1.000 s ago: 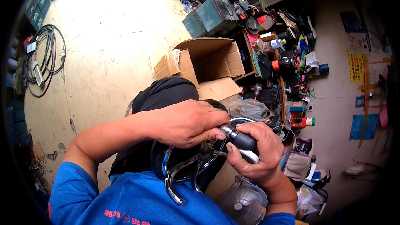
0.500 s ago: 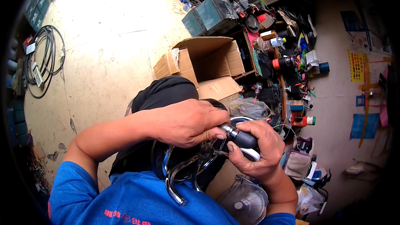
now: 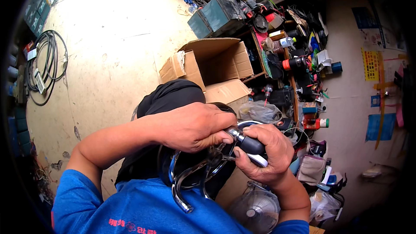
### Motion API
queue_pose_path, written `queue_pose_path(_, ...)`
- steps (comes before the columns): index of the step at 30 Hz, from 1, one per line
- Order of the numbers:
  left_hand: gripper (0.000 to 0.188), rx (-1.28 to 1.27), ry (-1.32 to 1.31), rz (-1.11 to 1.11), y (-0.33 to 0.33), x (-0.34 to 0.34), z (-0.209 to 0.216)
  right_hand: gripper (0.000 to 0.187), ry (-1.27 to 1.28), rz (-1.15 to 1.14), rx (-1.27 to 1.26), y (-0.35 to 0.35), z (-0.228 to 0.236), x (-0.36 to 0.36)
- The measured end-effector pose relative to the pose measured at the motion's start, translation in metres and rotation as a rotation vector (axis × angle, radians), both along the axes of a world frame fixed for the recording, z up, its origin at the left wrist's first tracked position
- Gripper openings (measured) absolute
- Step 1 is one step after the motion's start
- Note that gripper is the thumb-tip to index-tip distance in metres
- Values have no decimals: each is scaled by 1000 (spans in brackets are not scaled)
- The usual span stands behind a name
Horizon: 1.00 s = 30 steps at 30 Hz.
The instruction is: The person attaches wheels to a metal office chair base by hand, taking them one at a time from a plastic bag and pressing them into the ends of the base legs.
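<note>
Lower centre: fingers of your left hand (image 3: 196, 127) clamp the silver collar (image 3: 235, 133), those of your right hand (image 3: 274, 154) the black grip (image 3: 253, 145); smooth metal could slip if twisted.

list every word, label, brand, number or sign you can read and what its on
I won't copy any wording; this is where print shows.
Blue T-shirt: pink-red characters either side of a flower.
Yellow wall sign: dark characters, too small to read.
Dark blue wall poster: too blurred.
Green cases, upper left: pale marks, too blurred.
</note>
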<state>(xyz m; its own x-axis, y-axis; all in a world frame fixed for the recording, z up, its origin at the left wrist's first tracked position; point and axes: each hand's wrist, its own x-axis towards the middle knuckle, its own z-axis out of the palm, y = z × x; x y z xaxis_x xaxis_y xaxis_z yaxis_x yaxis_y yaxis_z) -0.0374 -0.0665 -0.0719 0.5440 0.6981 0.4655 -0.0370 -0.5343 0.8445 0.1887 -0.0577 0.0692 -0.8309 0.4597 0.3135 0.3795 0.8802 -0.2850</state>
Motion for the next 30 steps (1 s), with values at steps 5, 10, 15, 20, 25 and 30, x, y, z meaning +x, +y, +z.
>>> queue_pose_path(5, 43, -5, -30, -9, 0, 0, -2, 49, -7, -91, -3, -12, 1, -3)
queue_pose_path(10, 43, 8, -1, 18, -3, -2, 4, 51, -33, -106, -87, -13, 10, -7)
queue_pose_path(15, 44, 19, 10, 40, -5, -1, 7, 68, -122, -117, -189, -15, 18, 3)
queue_pose_path(20, 43, 3, 32, 53, -7, -1, 11, 91, -222, -27, -197, -15, 39, 7)
queue_pose_path(25, 41, 0, 36, 64, -7, 1, 13, 62, -307, 156, 44, -17, 41, 24)
queue_pose_path(30, 40, -5, 48, 68, -6, 4, 13, 50, -383, 79, 131, -16, 49, 20)
